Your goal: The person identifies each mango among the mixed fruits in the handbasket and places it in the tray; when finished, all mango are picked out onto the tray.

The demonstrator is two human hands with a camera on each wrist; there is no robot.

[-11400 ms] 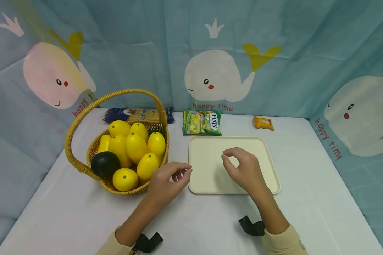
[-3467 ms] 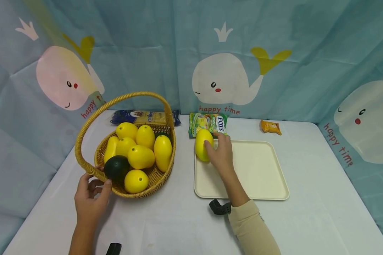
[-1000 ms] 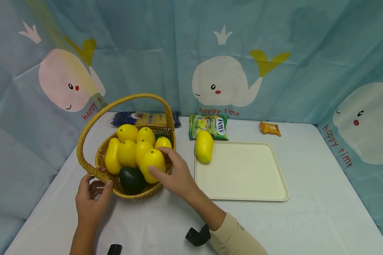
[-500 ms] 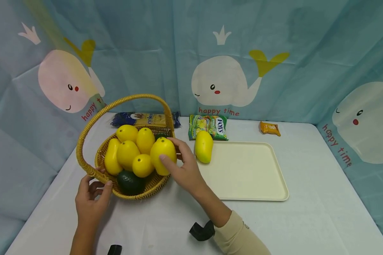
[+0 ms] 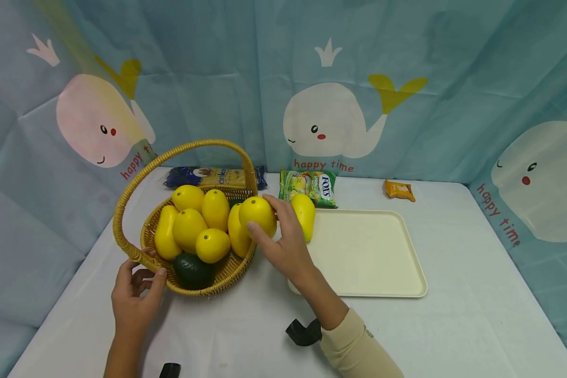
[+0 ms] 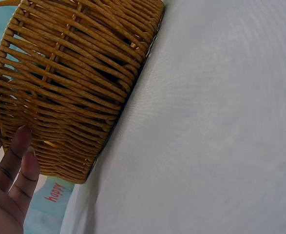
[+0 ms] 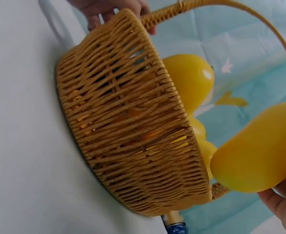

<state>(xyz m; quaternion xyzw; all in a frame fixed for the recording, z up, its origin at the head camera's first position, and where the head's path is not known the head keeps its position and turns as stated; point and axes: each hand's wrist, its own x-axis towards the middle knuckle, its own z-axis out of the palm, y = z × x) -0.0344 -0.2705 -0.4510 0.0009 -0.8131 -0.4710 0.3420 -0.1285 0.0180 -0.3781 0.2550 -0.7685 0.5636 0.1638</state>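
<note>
My right hand [image 5: 287,244] holds a yellow mango [image 5: 257,215] over the right rim of the wicker basket [image 5: 217,286]. In the right wrist view this mango [image 7: 257,151] hangs above the rim, with fingers beneath it. My left hand [image 5: 137,299] grips the basket's left rim by the foot of the handle; the left wrist view shows its fingers [image 6: 28,165] against the woven side. Inside the basket sit several more mangoes [image 5: 189,231] and a dark green avocado [image 5: 193,270]. Another mango [image 5: 304,215] lies at the back left corner of the cream tray [image 5: 364,257].
Behind the basket lies a blue-ended pasta packet [image 5: 217,177]. A green FOX'S candy bag [image 5: 321,186] is behind the tray, and a small orange wrapped snack [image 5: 399,190] stands at the back right. A whale-print curtain [image 5: 208,94] closes off the table's far side.
Earlier, one mango was carried from basket to tray and released. Since a second ago my right hand has lifted another mango up and rightward to the rim. My left hand stays on the basket.
</note>
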